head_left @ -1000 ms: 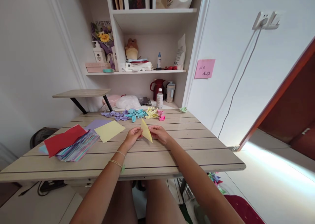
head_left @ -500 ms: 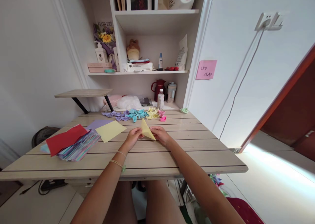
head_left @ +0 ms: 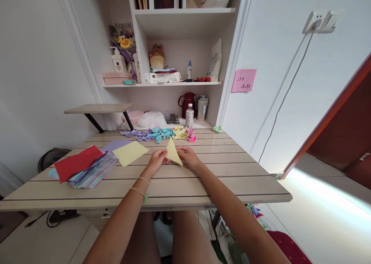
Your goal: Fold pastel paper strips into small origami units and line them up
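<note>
Between my hands, above the middle of the slatted desk, a yellow sheet of paper (head_left: 173,152) is folded into a triangle, one point up and one down to the right. My left hand (head_left: 157,158) pinches its left side between thumb and fingers. On the other side, my right hand (head_left: 188,155) has its fingers closed at the paper's right edge, partly behind it. A flat yellow sheet (head_left: 131,153) lies to the left of my left hand. Beyond the hands sits a row of folded paper pieces: purple (head_left: 141,135), blue (head_left: 161,133), yellow (head_left: 180,132) and pink (head_left: 191,138).
A fanned stack of coloured paper (head_left: 94,171) with a red sheet (head_left: 78,163) on top lies on the desk's left. A small raised shelf (head_left: 100,108) stands at the back left. At the back are a bottle (head_left: 189,116), a red jug (head_left: 188,103) and a green folded piece (head_left: 217,129).
The folded yellow paper has turned slightly, showing more of its face to me. Both hands keep their hold and have barely moved.
</note>
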Action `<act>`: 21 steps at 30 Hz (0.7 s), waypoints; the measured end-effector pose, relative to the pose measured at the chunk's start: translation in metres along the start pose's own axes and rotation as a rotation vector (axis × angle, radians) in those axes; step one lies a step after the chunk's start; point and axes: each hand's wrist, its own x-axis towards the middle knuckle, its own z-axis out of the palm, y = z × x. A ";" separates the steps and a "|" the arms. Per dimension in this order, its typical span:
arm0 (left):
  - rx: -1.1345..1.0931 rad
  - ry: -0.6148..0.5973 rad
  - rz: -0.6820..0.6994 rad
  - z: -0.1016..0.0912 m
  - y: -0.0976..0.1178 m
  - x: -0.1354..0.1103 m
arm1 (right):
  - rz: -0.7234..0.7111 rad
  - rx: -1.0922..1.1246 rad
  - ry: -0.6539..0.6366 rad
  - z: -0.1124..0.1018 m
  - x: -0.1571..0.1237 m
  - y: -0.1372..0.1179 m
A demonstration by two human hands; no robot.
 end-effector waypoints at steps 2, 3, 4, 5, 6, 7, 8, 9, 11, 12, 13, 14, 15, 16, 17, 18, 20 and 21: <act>-0.013 0.001 -0.004 0.000 0.000 0.000 | -0.012 -0.001 0.025 -0.001 -0.001 0.000; -0.022 0.000 -0.006 0.000 0.000 0.000 | -0.019 -0.010 0.052 -0.001 -0.001 0.000; -0.030 -0.003 -0.009 0.000 0.000 0.000 | -0.026 -0.022 0.083 -0.002 -0.001 0.000; -0.038 -0.007 -0.013 0.000 0.000 0.001 | -0.031 -0.034 0.115 -0.002 -0.001 0.001; -0.043 -0.011 -0.016 0.001 0.000 0.001 | -0.034 -0.044 0.143 -0.003 -0.001 0.003; -0.045 -0.017 -0.017 0.001 0.000 0.000 | -0.034 -0.053 0.170 -0.003 0.000 0.004; -0.043 -0.023 -0.015 0.001 -0.001 0.000 | -0.032 -0.062 0.196 -0.004 0.001 0.005; -0.039 -0.030 -0.010 0.001 -0.001 0.000 | -0.029 -0.070 0.218 -0.005 0.002 0.006; -0.024 -0.044 0.004 0.001 -0.002 0.001 | -0.031 -0.100 0.244 -0.006 0.003 0.008; -0.017 -0.048 0.010 0.001 -0.003 0.001 | -0.039 -0.129 0.241 -0.006 0.003 0.008; -0.013 -0.046 0.015 0.001 -0.003 0.001 | -0.053 -0.169 0.221 -0.006 0.003 0.008; -0.012 -0.040 0.018 0.000 -0.004 0.002 | -0.074 -0.217 0.186 -0.006 0.002 0.007; -0.010 -0.029 0.018 -0.001 -0.005 0.002 | -0.099 -0.269 0.141 -0.005 0.002 0.007; -0.007 -0.017 0.017 -0.001 -0.006 0.003 | -0.125 -0.318 0.092 -0.004 0.001 0.006; -0.005 -0.005 0.016 -0.002 -0.006 0.003 | -0.151 -0.356 0.045 -0.003 0.000 0.006; -0.005 0.005 0.013 -0.002 -0.006 0.004 | -0.174 -0.383 0.010 -0.002 0.000 0.007; -0.026 0.012 0.007 -0.002 -0.005 0.004 | -0.194 -0.404 -0.004 -0.001 0.000 0.008; -0.048 0.011 0.001 -0.002 -0.004 0.004 | -0.181 -0.396 0.014 -0.001 0.001 0.010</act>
